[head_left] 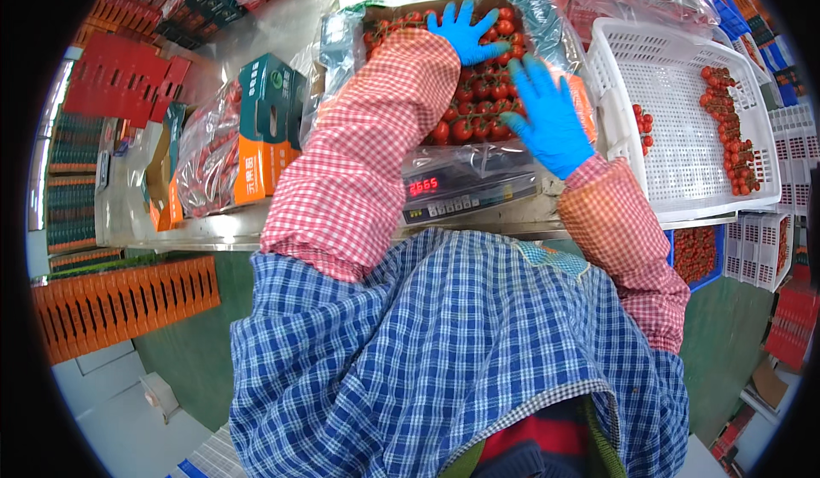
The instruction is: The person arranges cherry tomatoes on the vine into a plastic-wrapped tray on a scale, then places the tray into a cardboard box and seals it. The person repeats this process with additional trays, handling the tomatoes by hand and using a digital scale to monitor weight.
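My left hand (464, 32), in a blue glove, lies spread over the top of a box of cherry tomatoes on the vine (478, 111), its fingers apart. My right hand (547, 115), also blue-gloved, rests on the box's right side with fingers stretched out over the tomatoes and the clear plastic liner (535, 25). The box sits on a digital scale (465, 196) with a lit red display. Its front edge is partly covered by the liner. My checked sleeves hide the box's lower left.
A bagged tomato carton (265, 128) stands left on the metal table (333, 230). A white perforated crate (683, 149) with tomato vines is at right. A blue tomato crate (696, 256) is below it. Folded cartons (128, 307) stand lower left; more packs lie along the back.
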`<action>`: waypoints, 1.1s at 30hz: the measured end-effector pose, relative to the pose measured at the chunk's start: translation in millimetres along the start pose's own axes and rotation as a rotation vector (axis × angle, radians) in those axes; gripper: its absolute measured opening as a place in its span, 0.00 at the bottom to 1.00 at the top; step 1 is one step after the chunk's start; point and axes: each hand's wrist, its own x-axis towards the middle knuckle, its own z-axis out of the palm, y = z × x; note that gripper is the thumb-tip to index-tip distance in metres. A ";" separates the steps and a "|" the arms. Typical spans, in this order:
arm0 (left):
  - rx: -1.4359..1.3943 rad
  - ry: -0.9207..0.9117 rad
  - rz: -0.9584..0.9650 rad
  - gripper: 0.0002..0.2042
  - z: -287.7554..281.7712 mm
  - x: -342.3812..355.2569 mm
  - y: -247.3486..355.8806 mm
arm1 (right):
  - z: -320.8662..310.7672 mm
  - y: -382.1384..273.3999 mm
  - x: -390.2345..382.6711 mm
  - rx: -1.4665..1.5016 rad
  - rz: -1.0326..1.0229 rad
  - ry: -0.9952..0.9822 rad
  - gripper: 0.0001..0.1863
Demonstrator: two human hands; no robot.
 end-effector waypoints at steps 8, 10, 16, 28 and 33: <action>-0.123 0.177 0.086 0.36 -81.2 -89.5 -85.5 | -23.6 18.0 -31.4 0.270 0.026 0.250 0.34; -0.114 0.103 0.135 0.37 -85.6 -112.2 -97.1 | -19.0 9.9 -31.0 0.372 0.028 0.234 0.34; -0.077 0.083 0.265 0.41 -48.5 -146.1 -84.5 | 20.8 -33.1 2.2 0.554 0.128 0.191 0.40; -0.118 -0.165 -0.137 0.43 -20.5 -153.3 -30.0 | 50.2 -27.2 26.0 -0.092 0.059 -0.174 0.47; -0.041 0.371 0.183 0.35 -17.6 -95.1 -75.7 | 41.3 -41.9 26.7 0.163 -0.031 -0.112 0.49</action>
